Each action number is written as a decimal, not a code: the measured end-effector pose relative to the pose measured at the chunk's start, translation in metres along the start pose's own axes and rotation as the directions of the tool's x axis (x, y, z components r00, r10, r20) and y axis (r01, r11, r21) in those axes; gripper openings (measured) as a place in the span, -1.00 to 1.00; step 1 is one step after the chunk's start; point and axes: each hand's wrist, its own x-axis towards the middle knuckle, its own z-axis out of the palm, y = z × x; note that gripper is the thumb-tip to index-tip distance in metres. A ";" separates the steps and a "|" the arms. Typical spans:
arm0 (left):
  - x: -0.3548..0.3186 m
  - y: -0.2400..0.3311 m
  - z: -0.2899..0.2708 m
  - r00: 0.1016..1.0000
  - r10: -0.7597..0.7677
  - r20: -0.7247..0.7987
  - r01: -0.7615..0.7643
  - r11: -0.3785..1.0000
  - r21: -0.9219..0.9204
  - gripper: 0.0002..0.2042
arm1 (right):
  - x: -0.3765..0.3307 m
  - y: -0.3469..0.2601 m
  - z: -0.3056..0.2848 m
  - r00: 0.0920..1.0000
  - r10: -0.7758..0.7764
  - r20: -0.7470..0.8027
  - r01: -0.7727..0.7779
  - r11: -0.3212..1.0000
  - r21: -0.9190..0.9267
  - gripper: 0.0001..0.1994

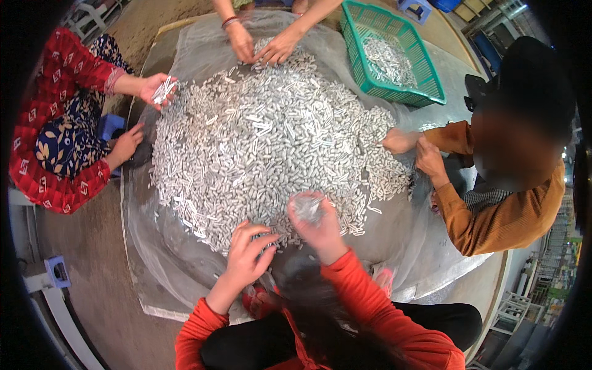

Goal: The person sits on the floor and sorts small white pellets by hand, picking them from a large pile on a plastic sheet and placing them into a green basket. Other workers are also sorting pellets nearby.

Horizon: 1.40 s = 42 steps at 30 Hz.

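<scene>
A wide, low heap of small silver-grey oblong metal links [271,148] lies on a sheet of translucent mesh [166,259]. My left hand [246,250] is at the heap's near edge, its fingers bent and apart, with no link plainly held. To its right, my right hand [320,228] is turned palm up over the near edge. A handful of metal links [308,208] rests in that palm under curled fingers, blurred by motion. Both my forearms are in red sleeves.
A green plastic basket [425,92] partly filled with links stands at the far right. Three people work around the heap: a patterned red sleeve [83,61] at left, bare hands [265,48] at the far side, a brown sleeve [456,216] at right. Low stools [111,126] stand nearby.
</scene>
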 end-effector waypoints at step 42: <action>-0.034 -0.076 0.020 0.780 -0.619 -0.086 0.625 0.778 0.062 -0.17 | -0.005 0.079 -0.130 0.956 -0.265 -0.122 -0.033 0.318 -0.948 -0.45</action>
